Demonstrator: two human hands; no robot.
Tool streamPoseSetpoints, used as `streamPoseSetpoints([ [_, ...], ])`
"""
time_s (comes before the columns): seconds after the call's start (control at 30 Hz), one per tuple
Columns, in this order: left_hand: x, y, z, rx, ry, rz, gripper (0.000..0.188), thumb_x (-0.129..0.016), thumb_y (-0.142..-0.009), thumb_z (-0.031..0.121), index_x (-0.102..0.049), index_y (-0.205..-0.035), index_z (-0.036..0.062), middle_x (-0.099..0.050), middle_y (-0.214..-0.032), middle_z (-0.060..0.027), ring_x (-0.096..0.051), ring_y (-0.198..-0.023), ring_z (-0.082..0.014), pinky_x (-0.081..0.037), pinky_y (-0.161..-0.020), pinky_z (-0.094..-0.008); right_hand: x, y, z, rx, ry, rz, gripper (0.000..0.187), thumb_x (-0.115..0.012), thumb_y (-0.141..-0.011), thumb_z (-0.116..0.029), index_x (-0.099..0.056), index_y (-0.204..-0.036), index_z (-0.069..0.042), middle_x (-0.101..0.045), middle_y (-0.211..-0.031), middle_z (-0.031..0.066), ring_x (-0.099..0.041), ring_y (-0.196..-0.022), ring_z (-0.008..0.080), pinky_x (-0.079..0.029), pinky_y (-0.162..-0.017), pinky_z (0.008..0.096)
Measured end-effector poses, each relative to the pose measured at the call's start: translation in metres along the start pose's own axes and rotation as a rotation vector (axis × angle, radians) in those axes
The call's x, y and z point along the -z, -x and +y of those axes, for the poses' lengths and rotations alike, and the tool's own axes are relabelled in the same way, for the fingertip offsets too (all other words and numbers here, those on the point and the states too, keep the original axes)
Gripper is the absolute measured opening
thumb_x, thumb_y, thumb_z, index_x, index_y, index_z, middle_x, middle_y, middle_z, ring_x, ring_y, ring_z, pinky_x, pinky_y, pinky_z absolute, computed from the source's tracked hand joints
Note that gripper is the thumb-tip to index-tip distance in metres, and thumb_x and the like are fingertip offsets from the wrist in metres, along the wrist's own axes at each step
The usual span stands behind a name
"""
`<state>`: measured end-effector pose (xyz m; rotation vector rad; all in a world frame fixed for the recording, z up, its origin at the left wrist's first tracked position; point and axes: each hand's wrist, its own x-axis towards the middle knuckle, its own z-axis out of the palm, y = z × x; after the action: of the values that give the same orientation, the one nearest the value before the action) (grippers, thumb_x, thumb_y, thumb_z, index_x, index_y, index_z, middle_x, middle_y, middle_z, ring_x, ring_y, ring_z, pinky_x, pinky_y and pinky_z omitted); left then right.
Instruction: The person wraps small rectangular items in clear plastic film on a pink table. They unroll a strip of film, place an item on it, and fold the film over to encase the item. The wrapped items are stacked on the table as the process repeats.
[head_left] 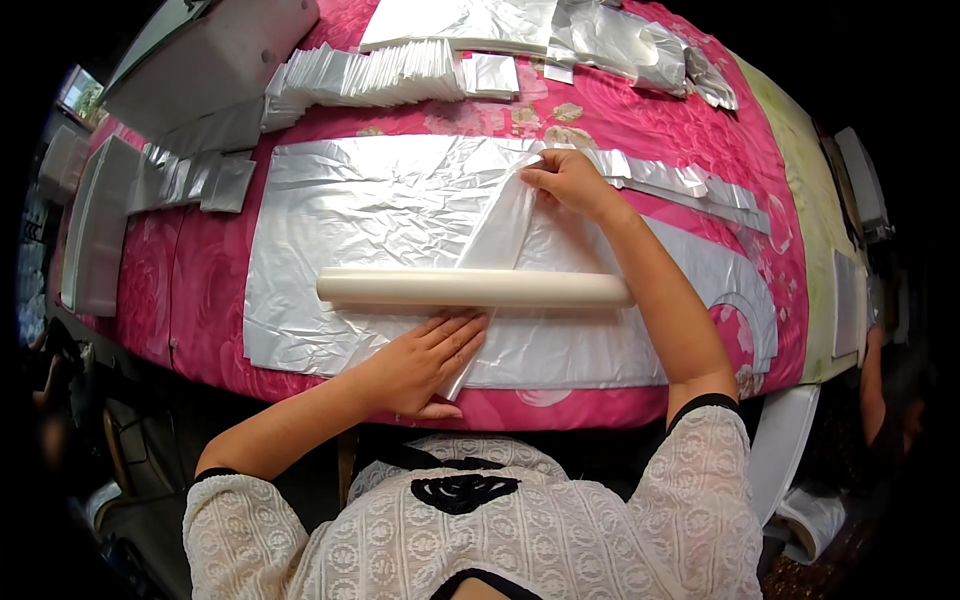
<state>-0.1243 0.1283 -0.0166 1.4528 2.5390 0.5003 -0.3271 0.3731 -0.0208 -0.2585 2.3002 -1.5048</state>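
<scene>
A stack of thin white plastic bags (pixel 340 205) lies flat in front of me, with cut-out handles at its right end. Across it rests a pale cream tube (pixel 475 289), lying left to right. My right hand (pixel 572 183) pinches the far corner of a folded plastic layer (pixel 500 230), which slants down under the tube. My left hand (pixel 432 362) lies flat with fingers stretched on the near part of the bags, just below the tube. It presses beside the fold's near end.
A long row of folded white bags (pixel 370 75) stands at the far left, by a large white bin (pixel 210 70). More flat bags (pixel 455 22) lie at the back. A pale box (pixel 98 230) stands at the left edge of the pink flowered tablecloth (pixel 210 290).
</scene>
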Motion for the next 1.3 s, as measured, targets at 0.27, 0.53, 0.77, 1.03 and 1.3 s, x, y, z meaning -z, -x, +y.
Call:
streamPoseSetpoints([
  [0.27,-0.021,-0.005,0.026,0.132,-0.064,0.031,0.089,-0.045,-0.079,0.062,-0.034,-0.132,-0.0082,-0.028,-0.140,-0.0271,-0.023,-0.134,-0.0386,-0.014,-0.110,-0.0478,-0.051,0.084,-0.038,0.448,0.333,0.129,0.034,-0.064,-0.080,-0.023,-0.061,-0.106,-0.002,-0.058,-0.105,0.0148,-0.056,-0.095,0.0296,-0.046,-0.081,0.0370],
  [0.53,-0.026,-0.009,0.041,0.160,-0.109,0.043,0.088,-0.044,-0.079,0.063,-0.031,-0.136,-0.0039,-0.025,-0.143,-0.0250,-0.022,-0.135,-0.0372,-0.015,-0.110,-0.0455,-0.054,0.140,0.000,0.488,0.803,0.224,0.050,-0.065,-0.077,-0.014,-0.053,-0.125,-0.011,-0.056,-0.104,0.0100,-0.051,-0.094,0.0289,-0.042,-0.085,0.0393],
  [0.77,-0.029,-0.010,0.043,0.161,-0.075,0.069,0.088,-0.049,-0.077,0.060,-0.031,-0.135,-0.0040,-0.024,-0.144,-0.0252,-0.020,-0.136,-0.0372,-0.014,-0.110,-0.0459,0.031,0.140,0.019,0.313,0.741,0.346,0.047,-0.063,-0.078,-0.014,-0.054,-0.124,-0.010,-0.058,-0.101,0.0086,-0.051,-0.094,0.0280,-0.042,-0.084,0.0375],
  [1.03,-0.053,-0.013,0.071,0.246,-0.251,0.106,0.082,-0.068,-0.063,0.027,-0.036,-0.133,-0.0008,-0.026,-0.142,-0.0250,-0.025,-0.134,-0.0373,-0.021,-0.108,-0.0482,-0.049,0.156,-0.009,0.618,0.725,-0.061,0.048,-0.067,-0.072,-0.010,-0.057,-0.118,-0.014,-0.058,-0.108,0.0064,-0.051,-0.099,0.0260,-0.039,-0.090,0.0387],
  [1.3,-0.053,-0.011,0.073,0.263,-0.211,0.057,0.068,-0.055,-0.074,0.024,-0.035,-0.134,-0.0013,-0.027,-0.144,-0.0214,-0.025,-0.135,-0.0341,-0.022,-0.107,-0.0463,-0.047,0.044,-0.011,0.650,0.776,0.169,0.047,-0.065,-0.076,-0.008,-0.056,-0.122,-0.016,-0.058,-0.110,0.0039,-0.050,-0.102,0.0253,-0.037,-0.094,0.0377],
])
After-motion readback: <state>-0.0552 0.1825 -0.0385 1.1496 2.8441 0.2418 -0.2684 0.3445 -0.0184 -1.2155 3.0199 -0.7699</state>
